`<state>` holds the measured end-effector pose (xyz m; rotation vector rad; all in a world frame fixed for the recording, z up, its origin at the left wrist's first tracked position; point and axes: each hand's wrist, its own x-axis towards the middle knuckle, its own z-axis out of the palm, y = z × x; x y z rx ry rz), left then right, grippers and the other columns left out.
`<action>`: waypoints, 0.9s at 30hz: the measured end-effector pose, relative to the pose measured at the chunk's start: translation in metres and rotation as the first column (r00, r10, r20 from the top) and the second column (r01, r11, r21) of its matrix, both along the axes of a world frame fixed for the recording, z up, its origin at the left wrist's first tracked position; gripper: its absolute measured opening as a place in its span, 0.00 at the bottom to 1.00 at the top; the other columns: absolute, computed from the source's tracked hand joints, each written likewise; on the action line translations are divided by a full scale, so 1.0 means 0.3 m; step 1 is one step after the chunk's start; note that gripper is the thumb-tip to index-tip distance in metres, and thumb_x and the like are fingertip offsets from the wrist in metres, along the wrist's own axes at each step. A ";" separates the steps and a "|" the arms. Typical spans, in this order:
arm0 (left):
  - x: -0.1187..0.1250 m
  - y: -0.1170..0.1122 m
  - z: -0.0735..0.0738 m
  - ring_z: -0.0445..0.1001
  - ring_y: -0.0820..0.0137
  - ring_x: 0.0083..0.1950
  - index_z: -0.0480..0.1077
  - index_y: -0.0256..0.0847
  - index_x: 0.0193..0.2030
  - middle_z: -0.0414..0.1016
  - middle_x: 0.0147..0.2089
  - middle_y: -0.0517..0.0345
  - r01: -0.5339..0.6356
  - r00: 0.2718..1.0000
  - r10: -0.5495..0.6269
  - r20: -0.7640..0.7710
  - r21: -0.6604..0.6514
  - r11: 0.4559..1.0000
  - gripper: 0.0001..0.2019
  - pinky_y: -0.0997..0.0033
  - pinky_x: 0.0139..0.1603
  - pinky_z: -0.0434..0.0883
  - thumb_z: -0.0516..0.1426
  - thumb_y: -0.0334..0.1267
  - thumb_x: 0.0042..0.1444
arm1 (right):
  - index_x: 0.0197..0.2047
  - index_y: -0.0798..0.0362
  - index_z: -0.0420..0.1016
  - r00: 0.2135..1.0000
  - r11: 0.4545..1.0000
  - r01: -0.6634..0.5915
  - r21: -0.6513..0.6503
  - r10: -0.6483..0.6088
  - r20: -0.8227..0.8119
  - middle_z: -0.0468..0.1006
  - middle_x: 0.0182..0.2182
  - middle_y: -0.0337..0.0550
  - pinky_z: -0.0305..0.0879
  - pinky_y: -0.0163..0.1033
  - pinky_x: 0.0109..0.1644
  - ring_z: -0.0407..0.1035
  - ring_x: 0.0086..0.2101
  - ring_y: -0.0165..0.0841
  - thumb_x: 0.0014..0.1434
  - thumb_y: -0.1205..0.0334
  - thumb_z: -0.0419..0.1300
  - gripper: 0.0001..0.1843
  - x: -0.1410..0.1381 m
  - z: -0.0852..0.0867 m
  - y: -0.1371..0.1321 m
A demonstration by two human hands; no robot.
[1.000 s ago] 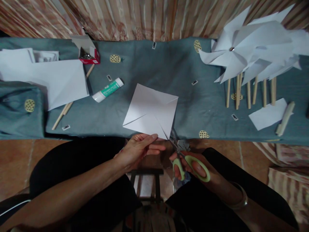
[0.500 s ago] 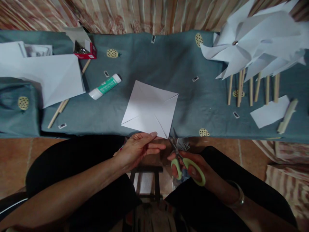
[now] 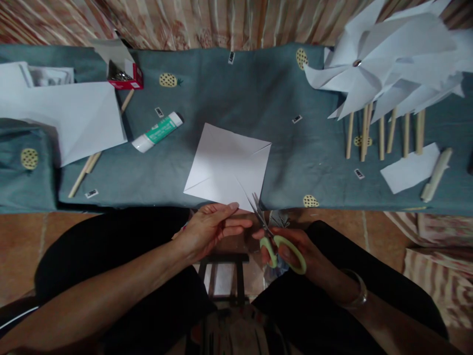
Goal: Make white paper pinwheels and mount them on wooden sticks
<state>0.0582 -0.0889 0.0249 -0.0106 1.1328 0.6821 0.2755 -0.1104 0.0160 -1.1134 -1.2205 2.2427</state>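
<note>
A square of white paper (image 3: 229, 160) lies near the front edge of the table, with slits or creases running in from its corners. My left hand (image 3: 212, 224) pinches its near edge between thumb and fingers. In my right hand (image 3: 295, 246) is a pair of scissors (image 3: 272, 240) with pale green handles, my fingers through the loops. The blades point up and away from me, over the paper's near right corner. They are only slightly apart, and I cannot tell whether paper lies between them.
A glue stick (image 3: 158, 132) lies left of the paper. Behind it stand a red box of metal pieces (image 3: 125, 76), stacked white sheets (image 3: 88, 118) and wooden sticks (image 3: 79, 175). Paper pinwheels (image 3: 358, 64) on sticks lie right, near a paper scrap (image 3: 410, 167) and a pale rod (image 3: 436, 175).
The scissors in my right hand have moved left and slightly upward, onto the paper's near right corner, and their blades have come closer together. My left hand keeps its hold on the edge.
</note>
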 end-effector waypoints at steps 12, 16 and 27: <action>-0.001 0.003 0.001 0.80 0.75 0.27 0.78 0.31 0.28 0.82 0.28 0.50 0.020 1.000 -0.020 -0.001 0.005 1.000 0.10 0.86 0.27 0.75 0.60 0.30 0.60 | 0.50 0.56 0.77 1.000 1.000 0.000 0.016 0.000 0.025 0.77 0.28 0.43 0.61 0.35 0.29 0.65 0.26 0.28 0.59 0.41 0.60 0.27 0.007 -0.022 -0.001; -0.002 0.000 -0.006 0.80 0.75 0.27 0.77 0.31 0.27 0.82 0.30 0.50 -0.002 1.000 0.002 -0.002 0.008 1.000 0.10 0.86 0.26 0.75 0.60 0.30 0.59 | 0.49 0.56 0.77 1.000 1.000 -0.003 0.016 0.003 0.028 0.77 0.27 0.43 0.61 0.35 0.29 0.65 0.26 0.28 0.59 0.41 0.60 0.27 0.005 -0.017 0.005; -0.001 0.002 -0.001 0.80 0.75 0.27 0.78 0.30 0.28 0.83 0.30 0.49 -0.020 1.000 0.020 0.005 -0.027 0.999 0.16 0.85 0.26 0.75 0.53 0.26 0.64 | 0.47 0.56 0.79 0.998 0.999 0.014 -0.047 -0.011 0.063 0.74 0.25 0.41 0.60 0.34 0.28 0.64 0.25 0.27 0.56 0.42 0.64 0.27 0.003 -0.018 0.003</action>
